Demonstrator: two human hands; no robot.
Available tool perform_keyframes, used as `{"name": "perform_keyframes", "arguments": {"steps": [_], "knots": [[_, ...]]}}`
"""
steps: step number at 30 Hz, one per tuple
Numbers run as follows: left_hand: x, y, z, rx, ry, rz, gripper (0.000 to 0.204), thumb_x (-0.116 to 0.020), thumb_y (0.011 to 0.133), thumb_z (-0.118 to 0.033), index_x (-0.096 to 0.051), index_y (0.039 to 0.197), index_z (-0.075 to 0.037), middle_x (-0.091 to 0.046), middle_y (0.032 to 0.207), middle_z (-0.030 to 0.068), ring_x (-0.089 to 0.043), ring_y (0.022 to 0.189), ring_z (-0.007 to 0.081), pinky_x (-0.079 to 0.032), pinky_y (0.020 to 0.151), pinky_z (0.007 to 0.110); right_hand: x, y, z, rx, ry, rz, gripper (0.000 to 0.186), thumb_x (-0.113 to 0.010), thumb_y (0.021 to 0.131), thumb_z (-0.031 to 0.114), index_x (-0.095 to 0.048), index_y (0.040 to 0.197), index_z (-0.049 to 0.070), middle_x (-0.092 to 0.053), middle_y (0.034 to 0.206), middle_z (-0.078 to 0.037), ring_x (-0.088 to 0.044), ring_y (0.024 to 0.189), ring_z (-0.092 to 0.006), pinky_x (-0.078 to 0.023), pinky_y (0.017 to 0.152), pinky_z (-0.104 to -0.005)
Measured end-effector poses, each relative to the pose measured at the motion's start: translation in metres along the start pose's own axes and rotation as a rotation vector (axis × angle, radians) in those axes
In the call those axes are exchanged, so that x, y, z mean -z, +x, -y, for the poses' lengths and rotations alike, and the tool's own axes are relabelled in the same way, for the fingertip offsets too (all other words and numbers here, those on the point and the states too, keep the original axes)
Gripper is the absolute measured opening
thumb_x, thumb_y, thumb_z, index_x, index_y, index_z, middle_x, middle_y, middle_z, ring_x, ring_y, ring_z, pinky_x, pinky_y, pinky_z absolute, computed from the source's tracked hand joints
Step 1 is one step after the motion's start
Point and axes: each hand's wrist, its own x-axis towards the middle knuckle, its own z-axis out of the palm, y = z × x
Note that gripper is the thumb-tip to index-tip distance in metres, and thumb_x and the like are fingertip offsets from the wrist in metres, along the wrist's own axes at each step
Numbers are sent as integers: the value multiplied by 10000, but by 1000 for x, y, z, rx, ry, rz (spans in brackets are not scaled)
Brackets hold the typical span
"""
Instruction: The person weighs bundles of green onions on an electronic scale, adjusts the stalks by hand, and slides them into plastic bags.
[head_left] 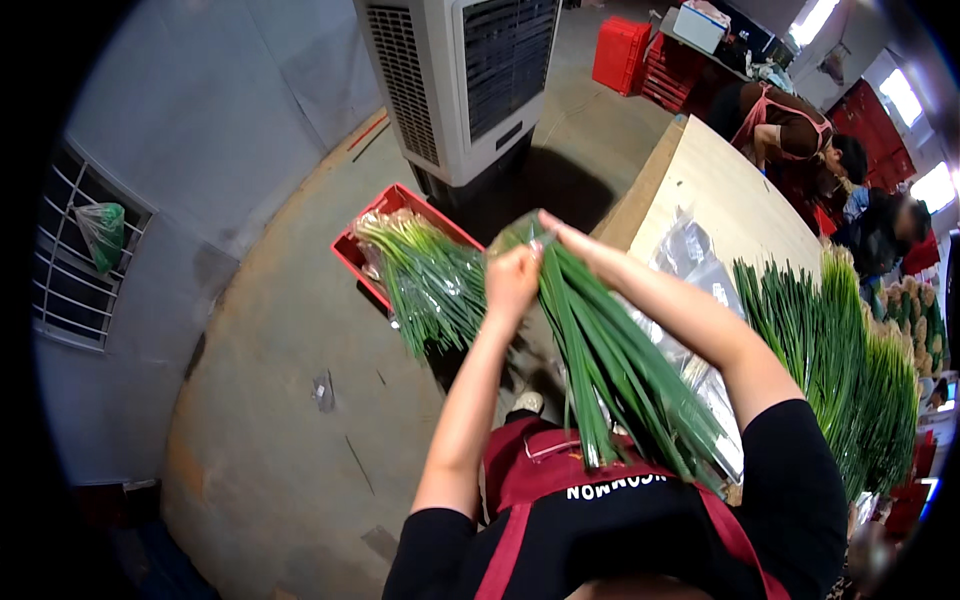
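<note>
Closest in, a dark red apron (530,480) over a black shirt, and here are the green onions (620,350), a long bunch slanting down in front of it, the leaf ends almost at the waist. Up at the far end, the left hand (513,278) is clenched in a fist, gripping the clear bag (520,234) where it gathers around the bunch. The right hand (560,232) is right there too, against the same end; its fingers are mostly hidden, so there's no telling how tightly they close.

Over to the right, a pale surface (700,180) carries a heap of clear plastic bags (690,250) and, beyond them, thick rows of more onions (830,340). Left of the hands, on the grey floor (270,400), a red crate (430,210) holds bagged bunches (425,270), their green ends spilling over the near edge. Behind it stands a big air cooler (460,90). Farther right, a co-worker (790,125) bends at the surface's far side, and red boxes (620,55) stand at the back.
</note>
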Motion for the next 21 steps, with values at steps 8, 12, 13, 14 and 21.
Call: {"name": "perform_keyframes", "arguments": {"steps": [8, 12, 13, 14, 21], "knots": [[45, 104, 20, 658, -503, 72, 290, -509, 876, -304, -575, 733, -61, -487, 554, -14, -421, 423, 88, -337, 407, 218, -49, -57, 24, 324, -277, 44, 523, -452, 846, 534, -584, 969, 44, -614, 894, -112, -597, 745, -201, -509, 656, -334], [57, 114, 11, 735, -468, 148, 347, -578, 838, -400, -550, 681, -92, -420, 501, -31, -406, 402, 92, -314, 386, 224, -60, -61, 17, 368, -400, -5, 536, -434, 852, 525, -561, 1011, 29, -600, 934, -142, -599, 775, -232, -516, 662, -355], [55, 110, 14, 732, -469, 151, 347, -578, 838, -400, -550, 681, -92, -420, 501, -31, -406, 402, 92, -314, 386, 224, -62, -62, 16, 372, -387, 0, 540, -430, 854, 522, -555, 1021, 25, -597, 945, -149, -600, 782, -239, -518, 664, -360], [52, 107, 22, 749, -501, 122, 362, -569, 850, -378, -506, 627, -100, -420, 500, -27, -393, 407, 90, -316, 396, 230, -62, -65, 19, 380, -376, 2, 543, -426, 855, 520, -549, 1032, 21, -593, 955, -156, -601, 790, -247, -519, 665, -366], [58, 77, 19, 551, -228, 249, 452, -554, 867, -366, -437, 526, -92, -425, 463, -18, -350, 373, 92, -277, 378, 252, -64, -84, 30, 437, -206, 128, 573, -395, 866, 503, -509, 1106, -5, -570, 1026, -209, -606, 841, -300, -531, 676, -403]]}}
